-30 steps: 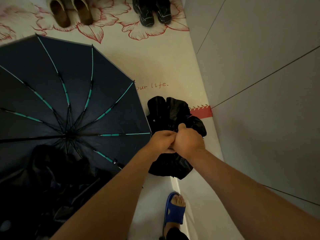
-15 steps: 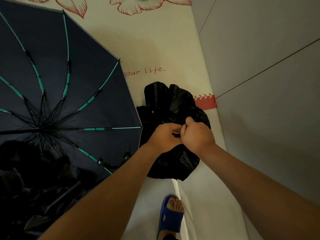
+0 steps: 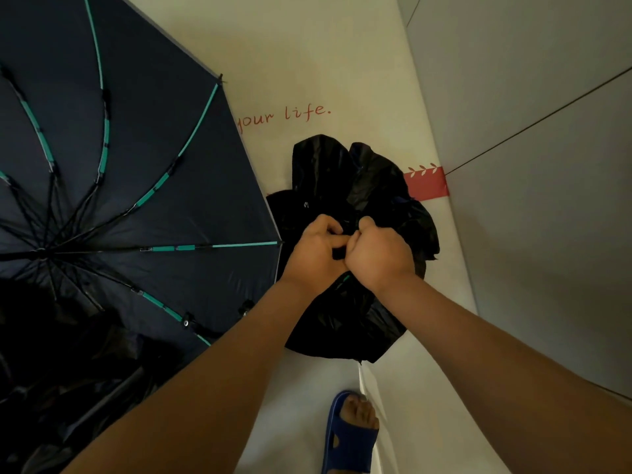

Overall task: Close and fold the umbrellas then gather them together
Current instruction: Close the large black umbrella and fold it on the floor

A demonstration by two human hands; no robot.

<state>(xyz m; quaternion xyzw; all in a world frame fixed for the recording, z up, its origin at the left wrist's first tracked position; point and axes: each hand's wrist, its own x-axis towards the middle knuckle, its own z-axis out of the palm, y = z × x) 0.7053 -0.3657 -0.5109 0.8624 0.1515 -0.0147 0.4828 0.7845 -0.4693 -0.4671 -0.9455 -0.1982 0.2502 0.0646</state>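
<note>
Head view — black umbrella (image 3: 345,316) under hands (image 3: 345,248)

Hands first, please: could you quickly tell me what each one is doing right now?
Left hand: closed, gripping the collapsed black umbrella.
Right hand: closed, gripping the same umbrella.

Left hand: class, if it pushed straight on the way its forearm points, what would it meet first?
Probably the right hand: the left hand points up and right, its knuckles already against it, both gripping the collapsed black umbrella. Depth is uncertain.
</note>
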